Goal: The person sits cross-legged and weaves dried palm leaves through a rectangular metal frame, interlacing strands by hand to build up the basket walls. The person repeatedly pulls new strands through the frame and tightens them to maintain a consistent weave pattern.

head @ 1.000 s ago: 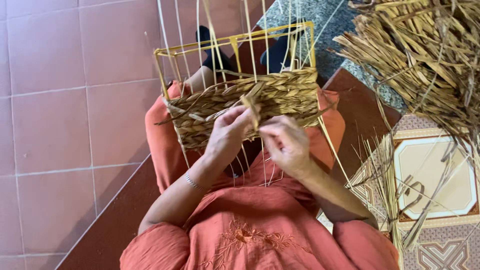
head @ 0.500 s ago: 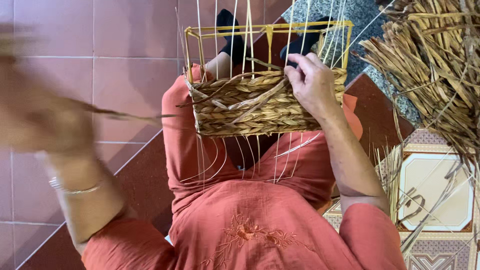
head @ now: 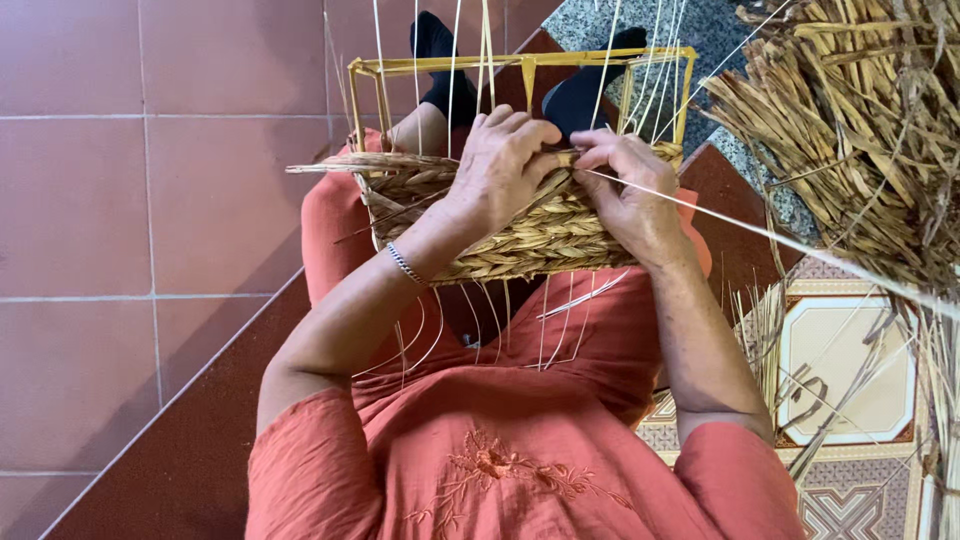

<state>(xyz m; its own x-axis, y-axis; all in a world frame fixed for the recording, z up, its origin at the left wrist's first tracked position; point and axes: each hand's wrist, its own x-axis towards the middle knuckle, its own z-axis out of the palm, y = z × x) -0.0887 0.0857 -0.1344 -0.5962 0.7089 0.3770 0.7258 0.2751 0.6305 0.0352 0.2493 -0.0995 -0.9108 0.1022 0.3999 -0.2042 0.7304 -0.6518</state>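
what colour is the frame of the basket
Yellow, seen in the head view: the frame tops the woven basket.

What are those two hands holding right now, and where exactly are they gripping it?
Both hands grip the half-woven basket at the top edge of its woven wall: left hand over the middle, right hand beside it, pinching a weaving strand.

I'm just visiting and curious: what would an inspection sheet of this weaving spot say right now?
Surface: reddish floor tiles; patterned tile at right.
Job's things: half-woven basket on the lap, yellow frame with upright strands above the woven part.
Clutter: pile of dried fibre at right, loose strands beside it.
Grippers: left hand and right hand both grip the weave at the basket's top edge; a long strand runs from the right hand.
Cables: nothing seen.
Surroundings: orange garment, bracelet on left wrist, dark socks.
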